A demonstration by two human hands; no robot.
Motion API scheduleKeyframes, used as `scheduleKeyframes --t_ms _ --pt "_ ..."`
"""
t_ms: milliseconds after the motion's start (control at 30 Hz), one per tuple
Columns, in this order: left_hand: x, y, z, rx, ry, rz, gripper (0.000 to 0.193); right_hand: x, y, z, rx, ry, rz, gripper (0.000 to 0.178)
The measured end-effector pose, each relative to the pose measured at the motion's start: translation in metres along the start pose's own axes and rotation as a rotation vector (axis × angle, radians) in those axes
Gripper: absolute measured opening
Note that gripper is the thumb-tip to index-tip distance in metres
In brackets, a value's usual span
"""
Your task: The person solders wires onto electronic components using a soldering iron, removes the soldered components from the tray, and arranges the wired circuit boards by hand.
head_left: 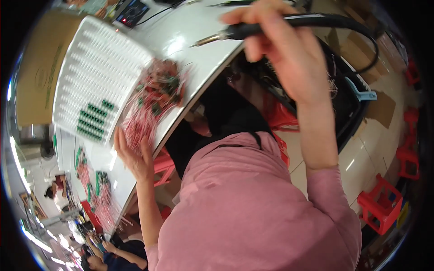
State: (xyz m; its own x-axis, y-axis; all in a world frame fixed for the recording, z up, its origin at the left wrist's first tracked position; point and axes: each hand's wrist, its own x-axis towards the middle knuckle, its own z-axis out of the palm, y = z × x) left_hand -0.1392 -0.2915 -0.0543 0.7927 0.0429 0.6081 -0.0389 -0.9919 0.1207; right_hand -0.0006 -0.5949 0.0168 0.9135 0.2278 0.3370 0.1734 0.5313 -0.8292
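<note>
My right hand (294, 63) is closed around the black handle of a soldering iron (239, 31). The iron's metal tip points left over the white table (199, 58), and its black cable loops away to the right. My left hand (135, 158), fingers apart, rests at the near end of a pile of red and white wires (140, 122) with green parts among them. Beside the pile a white slotted tray (101, 58) lies at a slant. Rows of small green connectors (92, 118) sit in its near slots.
More wire bundles (103, 194) lie on the table at lower left. A cardboard box (43, 72) stands behind the tray. A dark device (131, 13) is at the top. Right of the table are a black bin (350, 113) and red stools (381, 203). Other people sit at lower left.
</note>
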Motion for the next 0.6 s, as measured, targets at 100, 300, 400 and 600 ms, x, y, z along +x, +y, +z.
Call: scheduleKeyframes --t_ms 100,300,400,600 --pt "-0.005 -0.013 -0.016 -0.021 -0.006 0.004 0.056 -0.003 0.016 0.001 -0.026 -0.134 -0.131 0.025" --pt "-0.031 -0.069 -0.047 -0.076 0.082 -0.003 0.054 -0.024 0.035 0.075 0.02 -0.198 -0.094 0.024" --pt "-0.05 -0.101 -0.062 -0.115 0.146 -0.039 0.053 -0.034 0.043 0.116 0.002 -0.257 -0.01 0.026" --pt "-0.065 -0.145 -0.077 -0.25 0.235 -0.144 0.05 -0.035 0.059 0.185 -0.043 -0.357 -0.015 0.026"
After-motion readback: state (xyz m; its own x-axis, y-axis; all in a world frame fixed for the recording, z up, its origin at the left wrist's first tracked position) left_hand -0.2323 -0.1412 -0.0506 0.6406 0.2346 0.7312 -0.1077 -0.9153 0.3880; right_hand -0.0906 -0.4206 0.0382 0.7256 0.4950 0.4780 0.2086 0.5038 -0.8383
